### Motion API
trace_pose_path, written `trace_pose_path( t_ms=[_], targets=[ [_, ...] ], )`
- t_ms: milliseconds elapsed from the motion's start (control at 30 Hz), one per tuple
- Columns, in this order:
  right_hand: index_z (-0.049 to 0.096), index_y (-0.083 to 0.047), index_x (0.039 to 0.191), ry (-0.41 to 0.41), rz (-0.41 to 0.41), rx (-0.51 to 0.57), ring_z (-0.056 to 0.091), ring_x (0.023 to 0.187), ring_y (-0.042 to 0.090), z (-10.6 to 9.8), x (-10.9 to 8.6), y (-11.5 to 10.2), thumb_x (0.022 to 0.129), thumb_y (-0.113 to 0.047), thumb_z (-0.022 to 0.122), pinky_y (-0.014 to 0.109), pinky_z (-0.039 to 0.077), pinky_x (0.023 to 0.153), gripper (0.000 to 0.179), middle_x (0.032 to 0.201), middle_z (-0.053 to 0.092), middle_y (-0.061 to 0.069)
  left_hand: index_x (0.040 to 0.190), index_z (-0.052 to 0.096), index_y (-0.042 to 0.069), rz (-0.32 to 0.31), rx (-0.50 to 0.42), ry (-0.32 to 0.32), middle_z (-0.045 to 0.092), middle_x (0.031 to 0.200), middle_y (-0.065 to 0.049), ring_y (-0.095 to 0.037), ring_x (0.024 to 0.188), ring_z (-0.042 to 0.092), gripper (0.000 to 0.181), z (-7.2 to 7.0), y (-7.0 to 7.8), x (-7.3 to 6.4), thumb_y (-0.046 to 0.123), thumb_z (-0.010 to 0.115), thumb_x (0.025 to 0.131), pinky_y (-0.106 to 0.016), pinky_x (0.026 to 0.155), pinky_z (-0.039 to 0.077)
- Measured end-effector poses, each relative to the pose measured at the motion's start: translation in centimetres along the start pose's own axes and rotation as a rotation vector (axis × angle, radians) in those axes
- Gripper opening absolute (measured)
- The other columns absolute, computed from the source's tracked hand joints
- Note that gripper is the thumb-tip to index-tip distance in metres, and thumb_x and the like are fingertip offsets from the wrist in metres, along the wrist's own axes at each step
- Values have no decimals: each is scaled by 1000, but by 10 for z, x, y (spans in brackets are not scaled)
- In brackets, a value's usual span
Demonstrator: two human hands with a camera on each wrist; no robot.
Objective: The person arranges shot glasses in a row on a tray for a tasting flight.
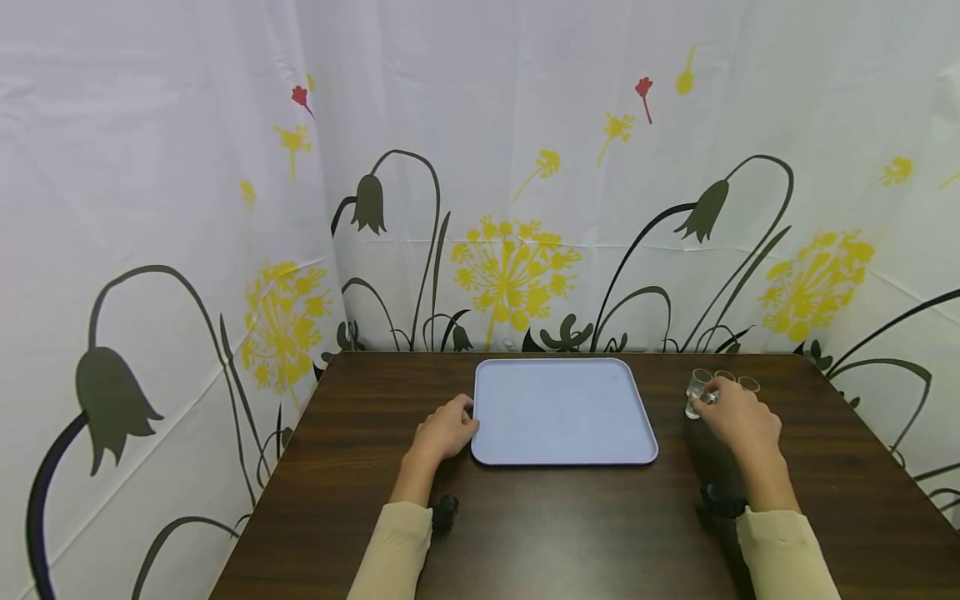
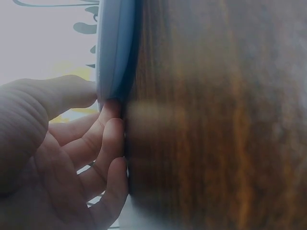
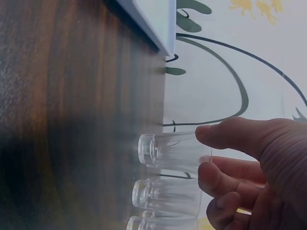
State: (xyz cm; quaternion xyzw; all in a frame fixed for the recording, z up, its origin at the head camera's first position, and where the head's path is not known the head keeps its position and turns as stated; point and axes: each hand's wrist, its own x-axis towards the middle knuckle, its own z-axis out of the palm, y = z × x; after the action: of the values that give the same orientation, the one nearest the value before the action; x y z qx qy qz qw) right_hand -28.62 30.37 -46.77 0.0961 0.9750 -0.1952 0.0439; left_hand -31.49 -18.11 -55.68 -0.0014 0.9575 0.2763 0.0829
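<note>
A pale blue rectangular tray (image 1: 562, 412) lies on the dark wooden table. My left hand (image 1: 444, 429) grips its left rim; in the left wrist view the thumb is over the tray edge (image 2: 111, 52) and the fingertips are tucked beneath it. To the right of the tray, my right hand (image 1: 744, 419) reaches over a group of small clear glasses (image 1: 748, 383). Its thumb and fingertips pinch the rim of the leftmost glass (image 3: 175, 147), which stands upright. Another glass (image 3: 170, 195) stands right beside it, with more partly cut off by the frame.
The brown table (image 1: 555, 533) ends at a back edge against a white curtain (image 1: 480, 100) printed with flowers. The tray sits near that back edge, with bare wood between it and the glasses. A black band (image 1: 723, 500) is on the right wrist.
</note>
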Motion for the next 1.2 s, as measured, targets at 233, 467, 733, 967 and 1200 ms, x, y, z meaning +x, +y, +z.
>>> trace_pose_path(
  t_ms=[233,467,733,967,1200],
  targets=[
    [56,-3,146,15,-22,-9,68,96,53,-3,-3,-7,103,-45,63,61,48,71,60,129,67,34,145,61,19,1,-8,0,70,99,9,-18,86,64,47,2,-3,4,38,67,103,-58,93,49],
    [56,-3,146,44,-39,-3,68,96,53,-1,-6,-16,101,-41,60,60,50,70,60,127,67,34,146,61,19,5,-11,-11,71,99,9,-19,88,65,48,0,-1,4,37,66,103,-61,96,48],
    [57,-2,143,106,-107,6,69,93,46,-3,-7,-26,98,-33,58,56,49,64,55,125,69,31,147,59,16,15,-20,-29,74,105,5,-21,93,68,49,-1,-3,5,36,67,103,-64,95,48],
    [59,-3,143,136,-144,-14,71,98,47,-6,-5,-42,98,-35,58,58,50,66,55,127,72,28,147,59,19,3,-24,-20,73,103,10,-20,95,67,49,4,-6,12,38,66,103,-64,101,47],
    [61,-3,141,147,-180,-50,71,99,47,5,-5,-59,98,-35,62,62,51,71,53,120,76,24,146,60,17,0,-27,-35,74,106,4,-21,92,67,47,-4,2,1,35,67,103,-63,98,47]
  ],
)
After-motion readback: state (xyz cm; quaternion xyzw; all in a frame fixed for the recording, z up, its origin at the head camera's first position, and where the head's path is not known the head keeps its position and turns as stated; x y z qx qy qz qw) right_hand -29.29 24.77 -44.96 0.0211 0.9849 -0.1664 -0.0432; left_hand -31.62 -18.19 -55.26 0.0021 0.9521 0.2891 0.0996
